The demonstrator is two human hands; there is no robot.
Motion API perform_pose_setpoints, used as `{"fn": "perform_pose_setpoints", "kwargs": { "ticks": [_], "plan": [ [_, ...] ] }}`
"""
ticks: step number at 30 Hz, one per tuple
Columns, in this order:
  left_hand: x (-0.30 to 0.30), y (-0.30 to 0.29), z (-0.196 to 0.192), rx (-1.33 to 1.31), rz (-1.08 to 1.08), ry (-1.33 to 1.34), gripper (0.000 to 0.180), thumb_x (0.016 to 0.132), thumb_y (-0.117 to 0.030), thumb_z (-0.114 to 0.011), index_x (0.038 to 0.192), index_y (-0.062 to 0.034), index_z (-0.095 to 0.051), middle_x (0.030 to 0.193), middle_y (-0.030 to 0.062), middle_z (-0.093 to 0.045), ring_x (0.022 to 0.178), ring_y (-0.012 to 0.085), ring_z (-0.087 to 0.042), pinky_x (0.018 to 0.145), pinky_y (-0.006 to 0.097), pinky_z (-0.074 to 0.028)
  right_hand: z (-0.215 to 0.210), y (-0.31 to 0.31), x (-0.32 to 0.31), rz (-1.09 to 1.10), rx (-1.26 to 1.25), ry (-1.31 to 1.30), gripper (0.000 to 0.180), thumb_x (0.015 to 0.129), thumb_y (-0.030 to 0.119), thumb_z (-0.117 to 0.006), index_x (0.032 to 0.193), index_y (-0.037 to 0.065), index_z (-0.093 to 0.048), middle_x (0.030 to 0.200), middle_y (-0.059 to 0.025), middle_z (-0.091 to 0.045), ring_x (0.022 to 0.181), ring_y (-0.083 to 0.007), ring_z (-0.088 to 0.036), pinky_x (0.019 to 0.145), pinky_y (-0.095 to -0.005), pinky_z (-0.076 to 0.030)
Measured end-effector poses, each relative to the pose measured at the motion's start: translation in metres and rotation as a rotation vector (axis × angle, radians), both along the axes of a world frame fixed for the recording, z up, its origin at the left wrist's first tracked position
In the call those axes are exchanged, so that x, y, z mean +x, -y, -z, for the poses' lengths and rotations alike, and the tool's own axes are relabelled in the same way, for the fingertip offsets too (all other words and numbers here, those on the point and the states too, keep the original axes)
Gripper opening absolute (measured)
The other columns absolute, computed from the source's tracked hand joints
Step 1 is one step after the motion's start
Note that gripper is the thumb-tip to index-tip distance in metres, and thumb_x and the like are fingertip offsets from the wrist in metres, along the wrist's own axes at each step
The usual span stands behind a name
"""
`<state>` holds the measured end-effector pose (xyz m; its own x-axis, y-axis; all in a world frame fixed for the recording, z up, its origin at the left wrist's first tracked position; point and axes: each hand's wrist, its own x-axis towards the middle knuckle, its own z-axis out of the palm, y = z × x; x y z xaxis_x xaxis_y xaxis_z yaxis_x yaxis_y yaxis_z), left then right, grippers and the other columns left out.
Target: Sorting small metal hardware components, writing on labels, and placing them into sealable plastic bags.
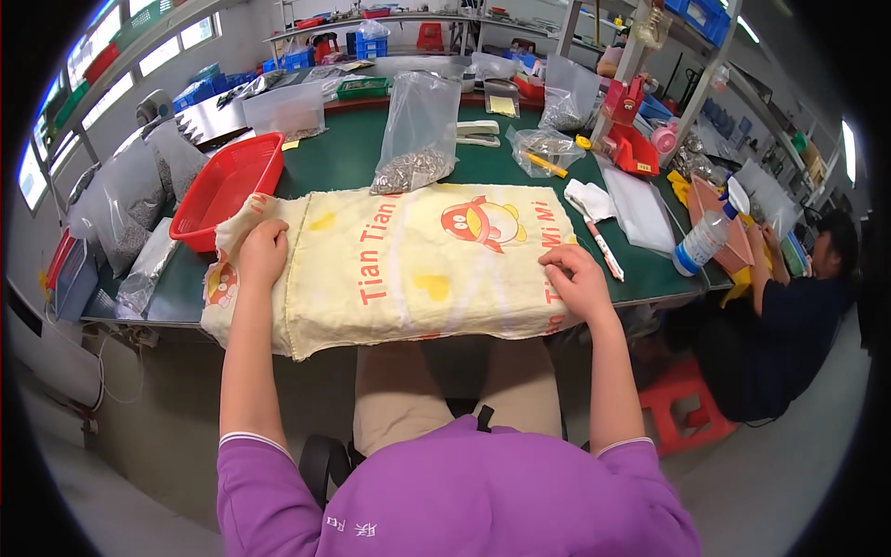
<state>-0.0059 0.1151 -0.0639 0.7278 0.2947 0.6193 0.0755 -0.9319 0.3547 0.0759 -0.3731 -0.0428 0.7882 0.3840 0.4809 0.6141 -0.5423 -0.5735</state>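
A pale yellow cloth [371, 246] with red lettering and a printed penguin figure lies across the near edge of the table, its front edge hanging over. My left hand [264, 251] is closed on the cloth near its left end, where a seam or fold runs from far to near. At the right end, my right hand [577, 280] pinches the cloth with bent fingers. Just beyond the cloth stands a clear plastic bag [415, 135] with small metal parts in its bottom. A red plastic basket [232, 181] sits past my left hand.
Right of the cloth are a marker pen [605, 251], a white crumpled cloth [590, 200] and a spray bottle [705, 241]. Clear bags of parts [130, 209] stand at far left. A co-worker [798, 306] sits at right, near a red stool [691, 408].
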Motion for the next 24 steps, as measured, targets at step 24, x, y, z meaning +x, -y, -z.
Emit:
{"fn": "perform_pose_setpoints", "kwargs": {
  "ticks": [24],
  "plan": [
    [0.001, -0.002, -0.001, -0.079, 0.049, -0.006, 0.016, 0.080, -0.006, -0.055, 0.091, -0.0043, -0.066, 0.104, 0.0111, -0.064, 0.099, 0.0288, -0.059, 0.088, 0.036, -0.046, -0.003, -0.008, -0.001, 0.034, -0.020, -0.017, 0.013, 0.078, 0.008, -0.063, 0.090, 0.007, -0.067, 0.094, -0.0064, -0.060, 0.090, -0.0216, -0.058, 0.076, -0.0303, -0.048]
  ]
}}
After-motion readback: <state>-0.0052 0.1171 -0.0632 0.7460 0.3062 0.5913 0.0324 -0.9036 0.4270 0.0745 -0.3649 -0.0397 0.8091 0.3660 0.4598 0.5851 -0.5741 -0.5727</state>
